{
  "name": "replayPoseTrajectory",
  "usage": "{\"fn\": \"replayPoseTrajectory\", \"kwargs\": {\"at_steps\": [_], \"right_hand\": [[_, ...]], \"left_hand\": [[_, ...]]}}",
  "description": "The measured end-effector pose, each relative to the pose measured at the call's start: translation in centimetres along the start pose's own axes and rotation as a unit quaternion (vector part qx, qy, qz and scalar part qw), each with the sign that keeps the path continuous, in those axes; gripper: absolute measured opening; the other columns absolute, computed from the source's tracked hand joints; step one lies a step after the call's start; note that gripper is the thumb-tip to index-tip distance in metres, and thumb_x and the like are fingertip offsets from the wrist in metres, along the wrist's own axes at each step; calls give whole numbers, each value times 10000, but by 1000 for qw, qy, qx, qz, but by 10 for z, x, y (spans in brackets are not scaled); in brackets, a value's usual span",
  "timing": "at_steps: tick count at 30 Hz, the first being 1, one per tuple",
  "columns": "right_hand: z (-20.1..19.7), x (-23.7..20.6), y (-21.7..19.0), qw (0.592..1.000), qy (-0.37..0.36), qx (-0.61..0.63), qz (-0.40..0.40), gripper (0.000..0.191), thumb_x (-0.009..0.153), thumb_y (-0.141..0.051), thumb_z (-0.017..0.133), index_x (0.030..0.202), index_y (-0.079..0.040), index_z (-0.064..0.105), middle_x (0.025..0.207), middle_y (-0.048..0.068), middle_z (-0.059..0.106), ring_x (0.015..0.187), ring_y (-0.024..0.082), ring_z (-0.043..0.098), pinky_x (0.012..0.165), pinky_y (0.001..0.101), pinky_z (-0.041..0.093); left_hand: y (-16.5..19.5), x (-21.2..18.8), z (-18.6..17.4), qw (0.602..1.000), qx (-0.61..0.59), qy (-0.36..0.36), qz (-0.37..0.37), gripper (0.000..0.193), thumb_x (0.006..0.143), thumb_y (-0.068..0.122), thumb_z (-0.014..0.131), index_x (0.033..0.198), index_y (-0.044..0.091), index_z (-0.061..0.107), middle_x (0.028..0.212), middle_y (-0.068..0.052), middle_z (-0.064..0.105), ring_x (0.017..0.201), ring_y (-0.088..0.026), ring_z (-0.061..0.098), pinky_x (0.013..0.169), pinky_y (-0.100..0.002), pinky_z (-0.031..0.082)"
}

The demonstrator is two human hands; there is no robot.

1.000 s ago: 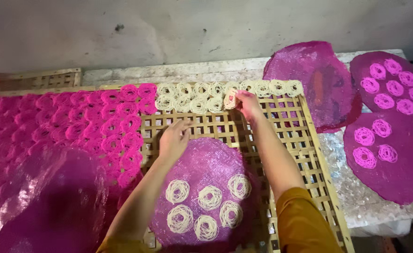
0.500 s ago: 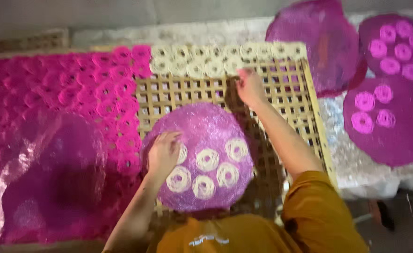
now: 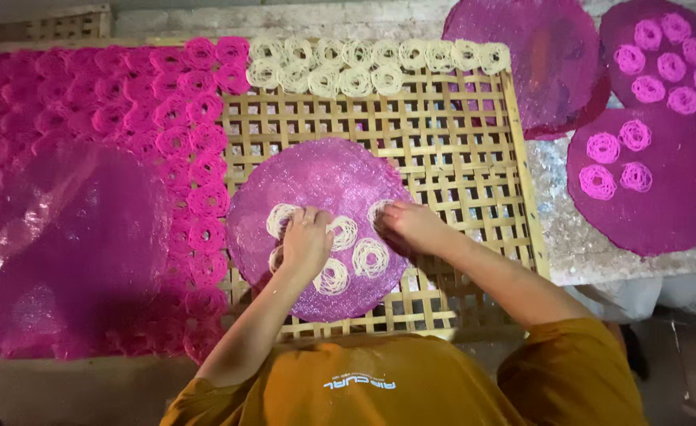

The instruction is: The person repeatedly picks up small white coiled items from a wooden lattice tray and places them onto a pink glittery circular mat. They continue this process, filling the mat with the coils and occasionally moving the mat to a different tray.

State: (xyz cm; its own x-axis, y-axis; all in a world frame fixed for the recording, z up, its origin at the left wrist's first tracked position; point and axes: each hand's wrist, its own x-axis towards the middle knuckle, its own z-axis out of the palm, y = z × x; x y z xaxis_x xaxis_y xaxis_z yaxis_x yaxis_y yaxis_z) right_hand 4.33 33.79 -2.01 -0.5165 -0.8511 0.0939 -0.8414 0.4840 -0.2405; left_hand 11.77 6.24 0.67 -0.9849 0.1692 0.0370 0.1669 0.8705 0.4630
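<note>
Bamboo rack (image 3: 458, 158) under everything; purple round mat (image 3: 316, 181) lies on it, mid-rack. My left hand (image 3: 304, 241) rests flat on the white noodle coils (image 3: 370, 256); right hand (image 3: 411, 227) pinches one at the mat's edge. Risk: soft coils tear or smear if I press or drag.

The left hand (image 3: 307, 241) covers most of one white noodle coil (image 3: 283, 218), the right hand (image 3: 411, 226) hides another, and the far-right purple mat (image 3: 663, 63) gets cropped by the edge.
</note>
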Motion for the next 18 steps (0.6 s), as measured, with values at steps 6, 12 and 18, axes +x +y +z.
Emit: {"fn": "replayPoseTrajectory", "kwargs": {"at_steps": [6,12,18], "right_hand": [[24,6,39,921,-59,290,253,128,849,-131,703,952,-57,685,973,70,721,978,203,668,876,339,547],[8,21,107,535,63,777,326,138,979,-112,669,1098,-42,669,983,61,725,906,186,697,796,338,563],[-44,74,161,642,214,576,458,377,903,-52,712,1275,-63,650,1095,41,743,982,155,713,830,313,601]], "left_hand": [[-5,5,4,990,-104,-73,-65,263,883,144,701,1116,69,604,1014,-148,689,994,-332,658,871,-475,519],[-7,12,17,992,-62,-107,-18,146,870,86,690,1006,50,652,1005,-137,682,908,-267,675,792,-399,566],[-10,4,16,941,-314,-112,-64,180,889,110,697,1032,11,653,948,-107,715,840,-197,673,752,-334,544]]}}
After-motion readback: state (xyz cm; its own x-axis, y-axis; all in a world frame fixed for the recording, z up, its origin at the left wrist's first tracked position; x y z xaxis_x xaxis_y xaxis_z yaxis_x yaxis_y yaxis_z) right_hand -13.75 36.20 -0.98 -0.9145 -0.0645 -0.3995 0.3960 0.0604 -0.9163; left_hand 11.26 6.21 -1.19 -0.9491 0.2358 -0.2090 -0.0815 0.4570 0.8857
